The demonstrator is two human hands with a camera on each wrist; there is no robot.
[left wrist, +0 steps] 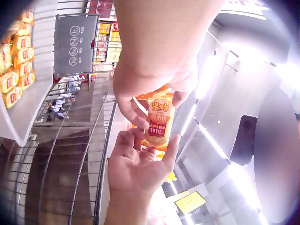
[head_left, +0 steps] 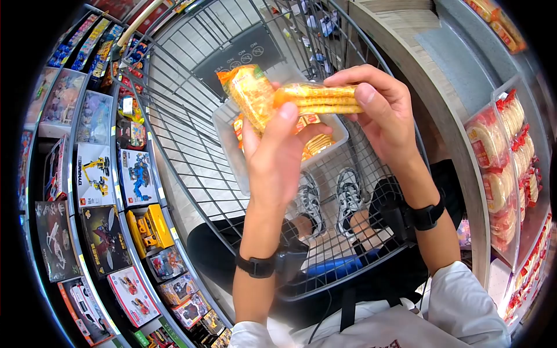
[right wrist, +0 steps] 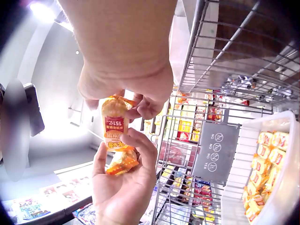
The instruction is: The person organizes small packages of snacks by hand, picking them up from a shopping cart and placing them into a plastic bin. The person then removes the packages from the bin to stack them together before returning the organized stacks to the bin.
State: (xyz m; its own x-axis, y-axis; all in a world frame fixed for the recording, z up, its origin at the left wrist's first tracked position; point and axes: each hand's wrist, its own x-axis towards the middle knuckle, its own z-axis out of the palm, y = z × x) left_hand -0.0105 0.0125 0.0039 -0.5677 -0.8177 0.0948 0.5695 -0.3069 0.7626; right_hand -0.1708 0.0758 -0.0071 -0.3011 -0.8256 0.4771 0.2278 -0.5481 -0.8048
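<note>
In the head view, a clear-wrapped packet of round crackers (head_left: 328, 100) lies sideways between both hands. My right hand (head_left: 387, 113) pinches its right end between thumb and fingers. My left hand (head_left: 271, 165) has its thumb on the packet's left end. The same left hand also holds a second, orange-wrapped cracker packet (head_left: 248, 93), tilted upward. In the right wrist view, the first packet's red label (right wrist: 115, 124) shows, with the orange packet (right wrist: 123, 161) below it over the left palm. Below the hands, a translucent plastic tub (head_left: 226, 145) contains several similar packets (head_left: 317, 145).
The tub stands inside a wire shopping cart (head_left: 194, 180). Shelves of boxed toys (head_left: 96, 174) line the left side. To the right, beyond a wooden ledge (head_left: 449, 116), a clear bin holds bagged round crackers (head_left: 490, 139). My shoes (head_left: 348, 194) show through the cart's wires.
</note>
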